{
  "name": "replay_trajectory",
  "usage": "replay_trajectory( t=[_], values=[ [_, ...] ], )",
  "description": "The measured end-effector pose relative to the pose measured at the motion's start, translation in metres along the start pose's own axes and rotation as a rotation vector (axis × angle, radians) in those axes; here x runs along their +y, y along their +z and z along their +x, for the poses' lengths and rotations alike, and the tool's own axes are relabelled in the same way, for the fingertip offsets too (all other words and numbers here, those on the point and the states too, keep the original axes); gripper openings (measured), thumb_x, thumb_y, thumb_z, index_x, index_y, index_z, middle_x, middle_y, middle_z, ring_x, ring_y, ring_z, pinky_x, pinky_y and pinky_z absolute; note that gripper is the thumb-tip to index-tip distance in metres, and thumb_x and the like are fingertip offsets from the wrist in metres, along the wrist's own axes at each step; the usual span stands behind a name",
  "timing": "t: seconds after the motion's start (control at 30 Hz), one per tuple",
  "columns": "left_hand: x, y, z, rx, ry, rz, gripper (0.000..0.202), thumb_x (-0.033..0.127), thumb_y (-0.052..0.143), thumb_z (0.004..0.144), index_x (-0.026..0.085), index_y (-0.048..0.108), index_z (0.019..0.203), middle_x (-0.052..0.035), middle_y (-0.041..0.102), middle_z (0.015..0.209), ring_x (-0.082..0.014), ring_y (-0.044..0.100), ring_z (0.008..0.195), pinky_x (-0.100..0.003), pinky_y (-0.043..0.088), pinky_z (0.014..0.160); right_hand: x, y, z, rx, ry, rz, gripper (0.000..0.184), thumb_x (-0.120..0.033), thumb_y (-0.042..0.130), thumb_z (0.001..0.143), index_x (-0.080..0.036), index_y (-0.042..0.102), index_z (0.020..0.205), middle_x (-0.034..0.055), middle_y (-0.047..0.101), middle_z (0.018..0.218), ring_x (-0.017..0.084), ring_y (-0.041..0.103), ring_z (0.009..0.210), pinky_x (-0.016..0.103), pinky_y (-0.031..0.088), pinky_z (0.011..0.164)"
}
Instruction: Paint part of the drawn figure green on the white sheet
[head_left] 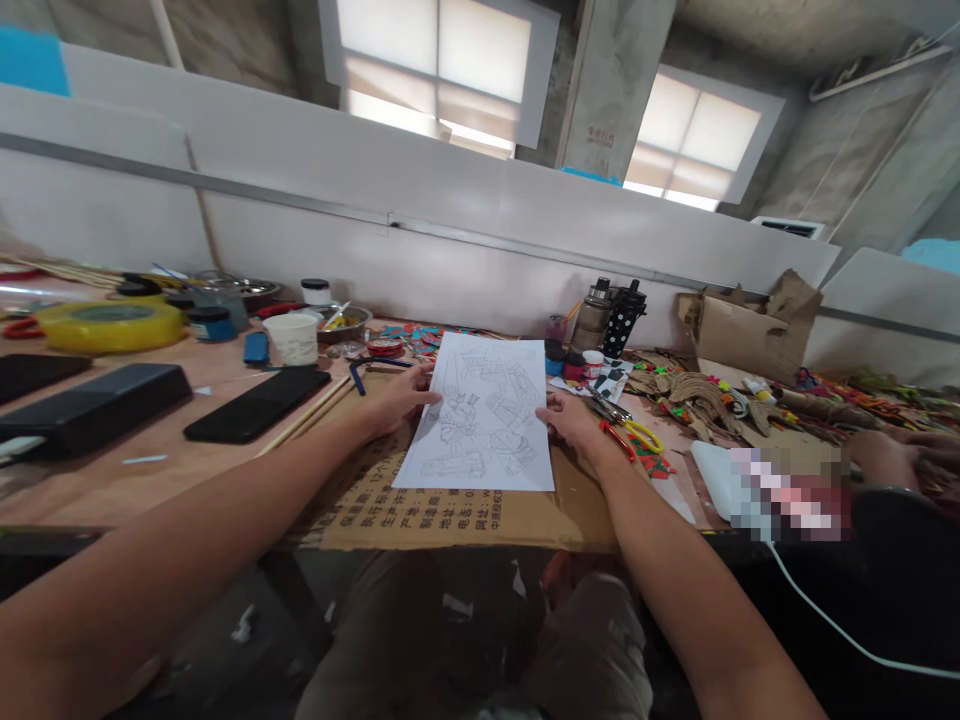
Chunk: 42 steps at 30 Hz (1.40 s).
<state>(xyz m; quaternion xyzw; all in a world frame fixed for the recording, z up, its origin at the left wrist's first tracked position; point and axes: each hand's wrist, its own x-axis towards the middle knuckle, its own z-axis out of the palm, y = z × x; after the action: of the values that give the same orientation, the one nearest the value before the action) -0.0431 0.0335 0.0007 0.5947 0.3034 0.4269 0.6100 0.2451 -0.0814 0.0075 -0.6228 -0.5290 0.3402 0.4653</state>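
A white sheet of paper [491, 420] with pencil line drawings is held up by its two side edges, tilted toward me. My left hand [403, 402] pinches its left edge, thumb on the front. On the opposite edge my right hand [571, 420] grips the paper the same way. Under the sheet lies a flat piece of brown cardboard [559, 515] with printed characters, at the table's front edge. Close to my right hand are red-handled pliers [619, 440] and yellow-handled scissors [643, 436]. A blue-handled tool [358, 378] lies just beyond my left hand.
Left on the table are a black phone [255, 405], a black power bank [97, 405], a yellow tape roll [109, 325] and a paper cup [292, 338]. Bottles [596, 315] and paint jars [555, 357] stand at the back. A co-worker's hand [885, 460] is at right.
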Motion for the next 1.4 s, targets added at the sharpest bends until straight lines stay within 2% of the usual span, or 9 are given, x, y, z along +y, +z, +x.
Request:
replay_trajectory(
  t=[0.17, 0.4, 0.6, 0.93, 1.2, 1.4],
  values=[
    [-0.0028, -0.0021, 0.0031, 0.016, -0.018, 0.029, 0.058, 0.011, 0.083, 0.049, 0.019, 0.067, 0.104, -0.0070, 0.076, 0.099, -0.0225, 0.072, 0.078, -0.030, 0.056, 0.064, -0.0012, 0.0017, -0.0025, 0.029, -0.002, -0.037, 0.015, -0.013, 0.069, 0.074, -0.017, 0.063, 0.087, -0.0046, 0.059, 0.059, 0.009, 0.047, 0.048, 0.021, 0.036, 0.048],
    [-0.0029, -0.0026, 0.0025, 0.032, -0.028, 0.010, 0.061, 0.010, 0.082, 0.051, 0.020, 0.065, 0.109, -0.0040, 0.075, 0.086, -0.0226, 0.071, 0.073, -0.030, 0.055, 0.062, 0.0006, 0.0020, 0.0013, 0.033, -0.026, -0.019, 0.021, -0.011, 0.067, 0.072, -0.018, 0.063, 0.091, -0.0047, 0.060, 0.061, 0.010, 0.051, 0.051, 0.021, 0.038, 0.049],
    [-0.0018, -0.0010, 0.0009, 0.021, -0.035, -0.018, 0.061, 0.008, 0.082, 0.053, 0.020, 0.065, 0.110, -0.0051, 0.075, 0.094, -0.0217, 0.072, 0.079, -0.030, 0.056, 0.069, 0.0053, 0.0015, 0.0062, 0.035, -0.035, 0.000, 0.024, -0.013, 0.068, 0.071, -0.018, 0.061, 0.093, -0.0040, 0.062, 0.065, 0.011, 0.053, 0.052, 0.020, 0.040, 0.049],
    [0.0013, 0.0006, -0.0016, 0.034, -0.050, -0.004, 0.058, 0.007, 0.080, 0.057, 0.019, 0.065, 0.111, -0.0059, 0.075, 0.097, -0.0209, 0.072, 0.078, -0.028, 0.057, 0.065, 0.0044, -0.0007, 0.0050, 0.022, -0.047, -0.028, 0.024, -0.015, 0.070, 0.072, -0.018, 0.062, 0.094, -0.0047, 0.063, 0.063, 0.010, 0.054, 0.052, 0.020, 0.040, 0.049],
    [0.0000, -0.0003, -0.0003, 0.067, -0.038, 0.046, 0.050, 0.012, 0.080, 0.059, 0.019, 0.068, 0.107, -0.0090, 0.075, 0.098, -0.0241, 0.072, 0.078, -0.032, 0.059, 0.064, 0.0066, -0.0015, 0.0057, 0.057, -0.042, -0.171, 0.022, -0.017, 0.073, 0.070, -0.018, 0.065, 0.090, -0.0035, 0.064, 0.066, 0.011, 0.054, 0.055, 0.021, 0.039, 0.052],
    [-0.0029, 0.0005, 0.0032, 0.123, 0.013, 0.142, 0.044, 0.020, 0.082, 0.058, 0.017, 0.070, 0.100, -0.0084, 0.076, 0.092, -0.0256, 0.072, 0.080, -0.033, 0.059, 0.066, 0.0084, -0.0042, 0.0064, 0.107, -0.057, -0.336, 0.013, -0.025, 0.073, 0.076, -0.017, 0.068, 0.085, 0.0026, 0.069, 0.080, 0.015, 0.058, 0.067, 0.027, 0.044, 0.065]
  ],
)
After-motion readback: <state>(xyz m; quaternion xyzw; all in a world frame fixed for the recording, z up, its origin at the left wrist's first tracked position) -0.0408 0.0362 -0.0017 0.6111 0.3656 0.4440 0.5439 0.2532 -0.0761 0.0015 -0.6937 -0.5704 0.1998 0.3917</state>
